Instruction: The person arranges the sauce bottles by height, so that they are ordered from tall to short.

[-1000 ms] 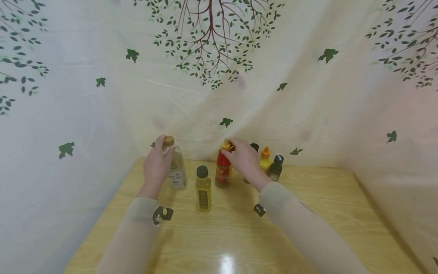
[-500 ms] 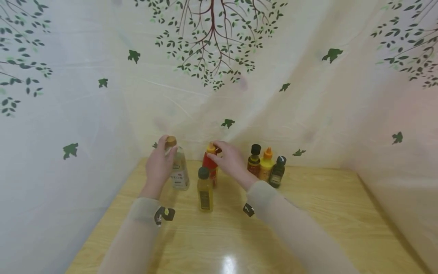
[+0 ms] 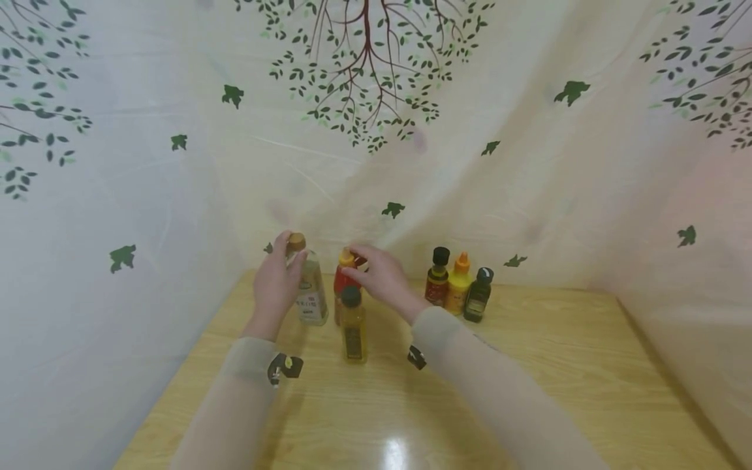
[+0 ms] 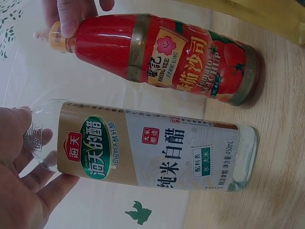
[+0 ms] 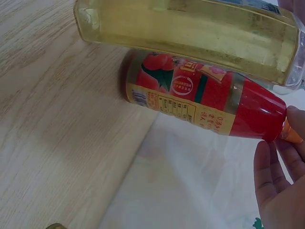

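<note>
My left hand (image 3: 273, 287) grips the neck of a clear glass vinegar bottle (image 3: 313, 303), which stands upright at the back left of the table. In the left wrist view its beige and white label faces the camera. To its right, a red ketchup bottle (image 4: 167, 52) with a yellow-orange nozzle cap is held near the cap by my right hand (image 3: 382, 277). Thumb and fingers pinch it there in the right wrist view. A dark-capped bottle of yellow liquid (image 3: 354, 336) stands in front, partly hiding the ketchup; no hand touches it.
Right of my right hand, a dark bottle with a black cap (image 3: 437, 281), a yellow squeeze bottle (image 3: 459, 287) and a small dark green bottle (image 3: 478, 297) stand close together. A leaf-patterned curtain (image 3: 329, 183) borders the wooden table (image 3: 529, 365) at the back and sides.
My right hand has carried the ketchup bottle leftward, from near the dark bottles to beside the vinegar bottle, behind the yellow-liquid bottle. My left hand has kept its hold on the vinegar bottle.
</note>
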Demonstrator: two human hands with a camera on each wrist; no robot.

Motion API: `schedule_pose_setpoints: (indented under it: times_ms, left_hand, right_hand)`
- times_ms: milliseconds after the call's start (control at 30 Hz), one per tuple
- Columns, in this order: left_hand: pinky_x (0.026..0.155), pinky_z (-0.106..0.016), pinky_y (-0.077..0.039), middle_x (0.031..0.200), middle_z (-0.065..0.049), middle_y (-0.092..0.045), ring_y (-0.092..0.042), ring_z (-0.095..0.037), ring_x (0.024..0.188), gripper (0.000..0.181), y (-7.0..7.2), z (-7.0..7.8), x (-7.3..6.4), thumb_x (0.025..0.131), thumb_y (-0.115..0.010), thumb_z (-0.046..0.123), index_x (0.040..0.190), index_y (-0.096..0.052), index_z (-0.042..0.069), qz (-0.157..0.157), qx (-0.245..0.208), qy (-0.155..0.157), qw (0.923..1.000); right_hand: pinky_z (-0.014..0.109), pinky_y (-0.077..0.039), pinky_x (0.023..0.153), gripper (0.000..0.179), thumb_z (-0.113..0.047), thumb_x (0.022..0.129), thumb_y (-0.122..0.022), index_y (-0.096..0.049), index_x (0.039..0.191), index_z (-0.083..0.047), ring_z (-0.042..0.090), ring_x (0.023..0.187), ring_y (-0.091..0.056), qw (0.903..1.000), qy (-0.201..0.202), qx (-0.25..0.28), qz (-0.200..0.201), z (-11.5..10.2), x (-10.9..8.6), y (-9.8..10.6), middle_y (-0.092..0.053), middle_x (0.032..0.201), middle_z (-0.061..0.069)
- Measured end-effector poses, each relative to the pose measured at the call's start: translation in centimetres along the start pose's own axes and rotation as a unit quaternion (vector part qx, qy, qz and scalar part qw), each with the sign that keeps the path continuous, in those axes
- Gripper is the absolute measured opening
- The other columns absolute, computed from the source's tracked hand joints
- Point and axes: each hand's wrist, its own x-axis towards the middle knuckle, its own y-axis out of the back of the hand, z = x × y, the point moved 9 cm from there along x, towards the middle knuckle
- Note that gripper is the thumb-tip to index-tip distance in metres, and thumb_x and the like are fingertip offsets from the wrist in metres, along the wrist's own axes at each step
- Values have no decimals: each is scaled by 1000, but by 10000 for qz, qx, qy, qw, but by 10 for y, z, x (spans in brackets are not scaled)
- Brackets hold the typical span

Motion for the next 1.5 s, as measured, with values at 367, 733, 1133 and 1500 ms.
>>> schedule_pose_setpoints:
  times_ms: [367,733,1133,1500]
  left_hand:
    - [107,-70,-51,161,-25,-56,-61,-52,135,62,5,3,-12,118,-54,38,171,-33,13,35,-62,124,9999]
    - [102,-69,-54,158,-25,-58,-63,-52,131,61,-1,4,-7,118,-54,39,170,-34,14,56,-5,1,10000]
    - [104,-71,-52,158,-24,-58,-61,-52,136,60,-3,0,-3,118,-55,37,170,-36,15,-9,-208,11,9998]
    - [108,-72,-49,161,-26,-55,-57,-54,140,61,-4,-1,6,119,-53,38,171,-33,13,-93,-222,-106,9997]
  right_hand:
    - [41,-64,93,53,-32,107,-78,-63,156,-15,29,119,-72,9996,-2,189,-189,-4,-8,-8,-72,139,5]
    - [39,-62,99,55,-30,107,-77,-61,159,-22,22,124,-69,9994,-34,250,-234,0,-10,-11,-70,146,1]
    - [40,-60,103,51,-19,109,-74,-61,158,-16,23,123,-71,9975,150,686,-53,16,-42,7,-73,142,3]
    - [45,-48,120,72,-3,104,-68,-47,168,-28,25,139,-61,9882,516,1313,-587,6,-72,6,-65,154,2]
